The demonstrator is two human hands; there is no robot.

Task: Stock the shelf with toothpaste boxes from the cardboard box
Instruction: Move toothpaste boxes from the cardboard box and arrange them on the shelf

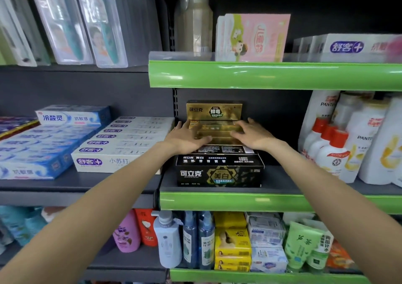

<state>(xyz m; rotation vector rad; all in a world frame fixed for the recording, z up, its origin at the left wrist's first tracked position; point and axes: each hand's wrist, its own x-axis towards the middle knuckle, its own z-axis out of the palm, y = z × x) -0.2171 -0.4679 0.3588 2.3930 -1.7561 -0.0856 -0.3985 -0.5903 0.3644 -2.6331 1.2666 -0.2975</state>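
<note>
Gold toothpaste boxes [217,129] lie in a row on the middle shelf [280,185], with one more gold box [214,110] stacked on top at the back. In front of them sit black toothpaste boxes [219,174] at the shelf edge. My left hand [187,139] rests flat on the left end of the gold boxes, fingers spread. On their right end lies my right hand [253,134], also flat with fingers apart. Neither hand grips a box. The cardboard box is out of view.
White toothpaste boxes [121,144] and blue ones [45,151] fill the grey shelf to the left. Shampoo bottles [352,140] stand to the right of a gap beside the gold boxes. Green price rails [274,74] edge the shelves. Bottles and soap packs [230,240] sit below.
</note>
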